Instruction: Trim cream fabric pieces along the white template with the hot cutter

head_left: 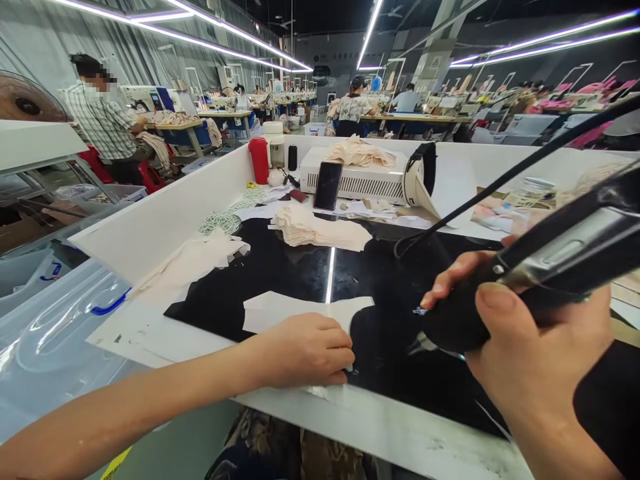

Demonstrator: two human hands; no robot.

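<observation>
Your left hand (305, 350) flat, fingers pressing white fabric piece (300, 308) onto black worktop (390, 313). Your right hand (525, 347) clenched around black tool (525, 280), tip near fabric edge.

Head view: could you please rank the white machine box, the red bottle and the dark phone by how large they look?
1. White machine box, plainly largest.
2. Red bottle and dark phone look alike; I would not rank them.
</observation>
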